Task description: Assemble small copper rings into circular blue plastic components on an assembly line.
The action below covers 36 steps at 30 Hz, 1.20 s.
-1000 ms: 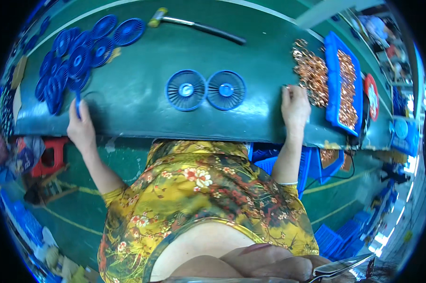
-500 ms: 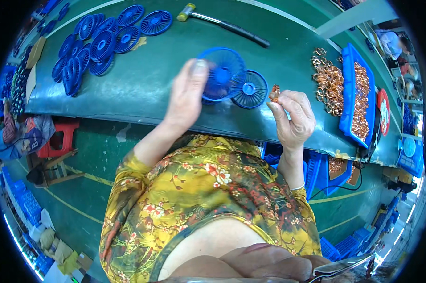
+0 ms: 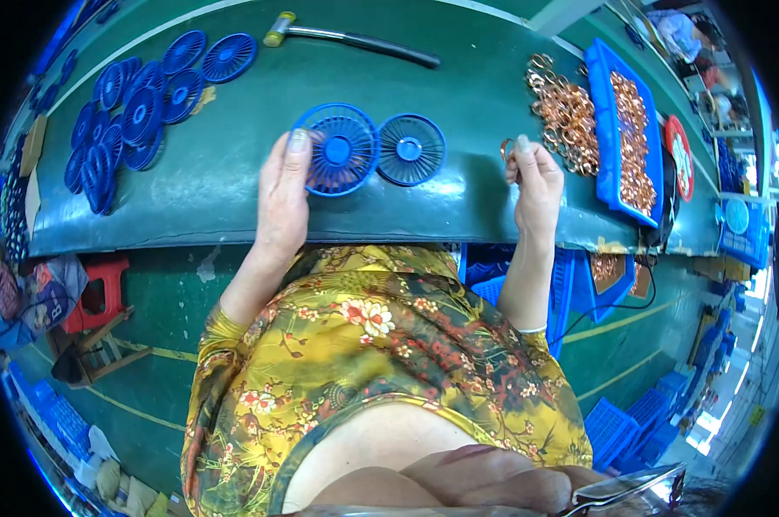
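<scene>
1. Head view, looking down on a green workbench (image 3: 191, 185), and the left hand (image 3: 283, 194) lies flat along its near edge, fingers stretched out and not clenched, their tips resting on the rim of a blue spoked plastic disc (image 3: 338, 151).
2. That disc sits mid-bench, with a second blue spoked disc (image 3: 411, 149) touching it on the right.
3. Over to the right hand (image 3: 536, 185): raised just above the bench edge, fingers pinched on a small copper ring (image 3: 507, 152) at the thumb and fingertips.
4. Just beyond it, a loose heap of copper rings (image 3: 566, 108) on the bench, and a blue tray (image 3: 603, 177) of more copper parts beside that.
5. Far left, a pile of blue discs (image 3: 131, 108).
6. At the back, a hammer (image 3: 346, 38) lies on its side.
</scene>
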Available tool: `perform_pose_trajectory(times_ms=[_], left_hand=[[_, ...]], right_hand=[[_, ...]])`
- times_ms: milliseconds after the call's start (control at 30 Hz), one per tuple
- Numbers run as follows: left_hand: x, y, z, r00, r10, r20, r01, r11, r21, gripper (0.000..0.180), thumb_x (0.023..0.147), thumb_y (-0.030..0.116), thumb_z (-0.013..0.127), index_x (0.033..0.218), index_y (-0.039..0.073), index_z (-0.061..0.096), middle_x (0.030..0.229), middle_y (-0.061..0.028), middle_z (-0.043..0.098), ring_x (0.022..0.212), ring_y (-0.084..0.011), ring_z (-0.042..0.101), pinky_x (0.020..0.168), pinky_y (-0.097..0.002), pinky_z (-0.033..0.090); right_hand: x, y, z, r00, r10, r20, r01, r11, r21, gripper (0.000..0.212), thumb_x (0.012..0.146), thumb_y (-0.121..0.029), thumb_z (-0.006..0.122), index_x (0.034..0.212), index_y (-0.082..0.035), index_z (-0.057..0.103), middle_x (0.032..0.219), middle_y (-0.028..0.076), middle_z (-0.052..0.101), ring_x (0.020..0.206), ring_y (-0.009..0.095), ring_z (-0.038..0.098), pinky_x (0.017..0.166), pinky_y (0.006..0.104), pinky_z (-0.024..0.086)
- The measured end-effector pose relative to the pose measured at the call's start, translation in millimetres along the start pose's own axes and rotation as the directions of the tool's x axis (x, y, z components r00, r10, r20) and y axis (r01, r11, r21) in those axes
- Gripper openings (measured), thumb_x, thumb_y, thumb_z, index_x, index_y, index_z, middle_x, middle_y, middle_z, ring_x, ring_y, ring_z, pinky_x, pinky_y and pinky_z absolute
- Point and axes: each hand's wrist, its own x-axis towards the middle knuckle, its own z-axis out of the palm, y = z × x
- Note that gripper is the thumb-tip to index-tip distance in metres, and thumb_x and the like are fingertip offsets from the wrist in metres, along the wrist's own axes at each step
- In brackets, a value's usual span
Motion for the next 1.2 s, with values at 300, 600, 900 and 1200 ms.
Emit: perform_pose_trajectory(times_ms=[300,600,900,1200], left_hand=[[-5.5,4.6,7.4,0.998,0.057,-0.003,-0.057,0.989,-0.133,0.035,0.101,0.032,0.041,0.103,0.0,0.055,0.089,-0.0055,0.059,0.076,-0.0109,0.06,0.068,-0.0242,0.049],[4.5,-3.0,-9.7,0.992,0.089,-0.091,-0.095,0.994,-0.063,0.032,0.101,0.029,0.039,0.108,0.0,0.052,0.1,-0.0096,0.055,0.088,-0.0185,0.061,0.074,-0.033,0.055],[5.4,-33.7,-44.9,0.942,0.218,-0.254,-0.216,0.976,0.038,0.03,0.1,0.026,0.041,0.096,0.0,0.054,0.083,-0.0049,0.055,0.077,-0.0112,0.051,0.071,-0.0278,0.045],[10.4,-28.8,-34.8,0.899,0.347,-0.269,-0.248,0.907,0.341,0.028,0.096,0.025,0.045,0.09,0.001,0.056,0.071,-0.0089,0.055,0.066,-0.0168,0.049,0.06,-0.0346,0.04]], right_hand=[[-8.7,-11.2,1.8,0.976,0.028,0.215,-0.155,0.781,0.605,0.028,0.098,-0.028,0.051,0.082,-0.006,0.055,0.075,0.004,0.055,0.06,0.012,0.046,0.055,0.0269,0.036],[8.1,-31.8,1.1,0.947,-0.092,0.307,-0.079,0.862,0.501,0.021,0.095,-0.022,0.054,0.091,-0.002,0.056,0.082,0.005,0.055,0.068,0.013,0.049,0.06,0.0272,0.041],[108.0,-191.4,27.8,0.484,-0.856,0.18,0.847,0.407,-0.343,0.005,0.089,-0.003,0.057,0.086,0.001,0.055,0.101,0.013,0.058,0.086,0.014,0.054,0.071,0.0251,0.044],[304.5,-419.5,103.3,0.153,-0.977,0.145,0.466,-0.058,-0.883,0.018,0.089,-0.024,0.057,0.089,-0.007,0.063,0.095,0.016,0.064,0.093,0.035,0.061,0.079,0.0421,0.048]])
